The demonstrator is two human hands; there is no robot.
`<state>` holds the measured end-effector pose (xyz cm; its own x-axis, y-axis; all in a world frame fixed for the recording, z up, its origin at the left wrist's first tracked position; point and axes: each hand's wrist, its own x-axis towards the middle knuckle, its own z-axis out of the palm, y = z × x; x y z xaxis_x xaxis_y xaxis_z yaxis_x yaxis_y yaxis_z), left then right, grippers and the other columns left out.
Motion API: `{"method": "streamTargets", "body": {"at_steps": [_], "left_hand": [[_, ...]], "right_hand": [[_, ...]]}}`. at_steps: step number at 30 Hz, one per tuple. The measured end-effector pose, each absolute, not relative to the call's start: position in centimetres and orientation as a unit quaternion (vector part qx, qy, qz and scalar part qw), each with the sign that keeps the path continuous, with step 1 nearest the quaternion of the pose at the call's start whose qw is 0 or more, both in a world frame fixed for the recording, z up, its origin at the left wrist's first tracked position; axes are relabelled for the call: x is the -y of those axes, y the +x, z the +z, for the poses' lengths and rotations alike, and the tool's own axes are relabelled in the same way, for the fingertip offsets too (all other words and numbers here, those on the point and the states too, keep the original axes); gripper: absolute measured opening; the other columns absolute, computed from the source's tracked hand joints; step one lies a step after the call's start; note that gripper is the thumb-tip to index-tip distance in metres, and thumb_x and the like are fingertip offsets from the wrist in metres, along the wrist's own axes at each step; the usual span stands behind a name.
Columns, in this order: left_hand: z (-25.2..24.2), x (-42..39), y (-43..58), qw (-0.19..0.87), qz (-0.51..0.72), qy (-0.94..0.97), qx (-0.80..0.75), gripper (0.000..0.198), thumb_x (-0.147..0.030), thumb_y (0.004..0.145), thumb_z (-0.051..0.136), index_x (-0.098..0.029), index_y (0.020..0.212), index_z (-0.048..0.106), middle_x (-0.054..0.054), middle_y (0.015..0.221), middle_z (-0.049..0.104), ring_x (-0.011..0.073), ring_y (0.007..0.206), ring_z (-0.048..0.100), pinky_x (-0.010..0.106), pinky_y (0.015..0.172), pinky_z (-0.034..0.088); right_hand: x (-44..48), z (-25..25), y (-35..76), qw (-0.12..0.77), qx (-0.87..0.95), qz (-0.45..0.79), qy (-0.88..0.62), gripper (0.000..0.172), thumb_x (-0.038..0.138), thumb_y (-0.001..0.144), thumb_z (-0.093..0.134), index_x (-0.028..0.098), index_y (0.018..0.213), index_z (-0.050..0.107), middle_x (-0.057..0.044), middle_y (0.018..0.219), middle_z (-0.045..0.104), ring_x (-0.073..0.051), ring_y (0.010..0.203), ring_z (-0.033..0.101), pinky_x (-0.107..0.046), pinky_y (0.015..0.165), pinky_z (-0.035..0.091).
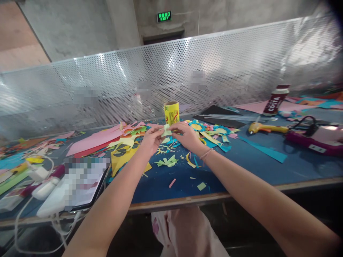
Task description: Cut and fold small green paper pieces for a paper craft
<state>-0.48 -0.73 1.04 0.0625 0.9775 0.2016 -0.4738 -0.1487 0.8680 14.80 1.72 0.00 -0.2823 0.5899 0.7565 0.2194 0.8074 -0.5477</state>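
Between my two hands, above the middle of the table, is a small pale green piece of paper [166,130]. My left hand [153,139] pinches its left side, fingers closed. From the right, my right hand [187,135] grips its other edge with thumb and fingertips. Just behind the hands stands a yellow cylindrical tub [172,112]. Below them lies a little pile of light green paper cutouts [167,161] among thin offcuts. A yellow sheet with cut holes [118,162] lies left of my left hand.
A yellow glue gun [268,127], a purple power strip [311,141] and a dark red bottle [276,100] are at the right. Pink sheets [98,139], a tablet [88,185] and white cables [20,217] occupy the left. Behind rises a perforated metal screen [112,85].
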Motion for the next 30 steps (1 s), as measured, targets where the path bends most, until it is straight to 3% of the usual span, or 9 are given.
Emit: {"method": "streamTargets", "body": {"at_steps": [9,21,26,30], "left_hand": [[0.97,0.87,-0.29,0.597,0.612,0.422,-0.302,0.018,-0.006,0.061,0.067,-0.017,0.073,0.06,-0.002,0.07,0.06,0.0067,0.061,0.056,0.023,0.062,0.046],[0.89,0.66,-0.43,0.59,0.611,0.429,-0.306,0.016,-0.005,0.06,0.068,-0.015,0.071,0.06,-0.001,0.07,0.061,0.0073,0.064,0.057,0.023,0.067,0.047],[0.48,0.2,-0.66,0.587,0.61,0.426,-0.319,0.019,-0.007,0.058,0.07,-0.015,0.071,0.059,-0.002,0.066,0.059,0.0076,0.06,0.057,0.024,0.064,0.046],[0.39,0.04,-0.74,0.588,0.608,0.421,-0.327,0.021,-0.006,0.056,0.07,-0.015,0.07,0.059,-0.002,0.063,0.059,0.0088,0.058,0.057,0.025,0.061,0.045]], "right_hand": [[-1.73,-0.02,14.91,0.557,0.774,0.15,-0.261,0.02,0.012,0.071,0.052,0.024,0.079,0.067,-0.003,0.085,0.065,-0.017,0.084,0.058,-0.034,0.076,0.048],[-2.11,-0.16,14.9,0.55,0.766,0.172,-0.285,0.017,0.014,0.071,0.055,0.022,0.077,0.069,-0.003,0.077,0.065,-0.015,0.071,0.058,-0.03,0.066,0.048],[-2.3,-0.34,14.96,0.54,0.772,0.18,-0.281,0.016,0.015,0.071,0.056,0.022,0.077,0.069,-0.004,0.078,0.065,-0.016,0.075,0.058,-0.031,0.068,0.048],[-2.42,-0.48,15.01,0.549,0.777,0.127,-0.28,0.012,0.016,0.07,0.06,0.023,0.072,0.07,-0.007,0.091,0.06,-0.018,0.087,0.056,-0.034,0.073,0.049]]}}
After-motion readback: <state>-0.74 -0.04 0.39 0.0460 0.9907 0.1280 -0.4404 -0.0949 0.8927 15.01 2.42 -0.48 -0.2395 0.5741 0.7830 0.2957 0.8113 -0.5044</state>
